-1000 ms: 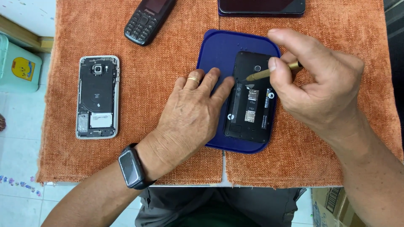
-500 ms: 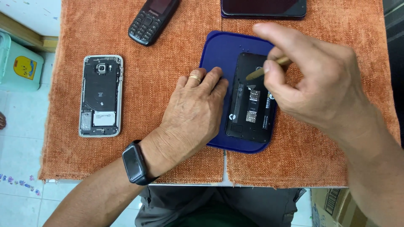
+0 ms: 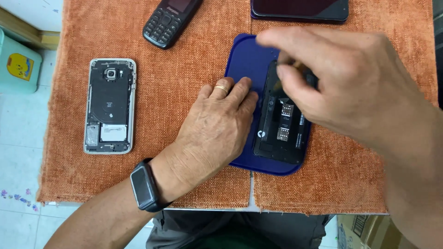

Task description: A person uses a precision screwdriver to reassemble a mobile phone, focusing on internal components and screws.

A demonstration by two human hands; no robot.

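The opened black phone (image 3: 279, 124) lay on the blue tray (image 3: 244, 60), the left hand (image 3: 217, 124) flat at its nine o'clock, the right hand (image 3: 341, 87) pinching a blurred thin tool that could slip and scratch the card slots.

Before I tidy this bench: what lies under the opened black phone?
A blue mat lies under the opened black phone, on orange cloth. The right hand hides the phone's top.

Four phones: two opened smartphones (image 3: 110, 105) (image 3: 281, 129), one keypad phone (image 3: 170, 20), one dark smartphone (image 3: 300, 9); one blue tray (image 3: 244, 60).
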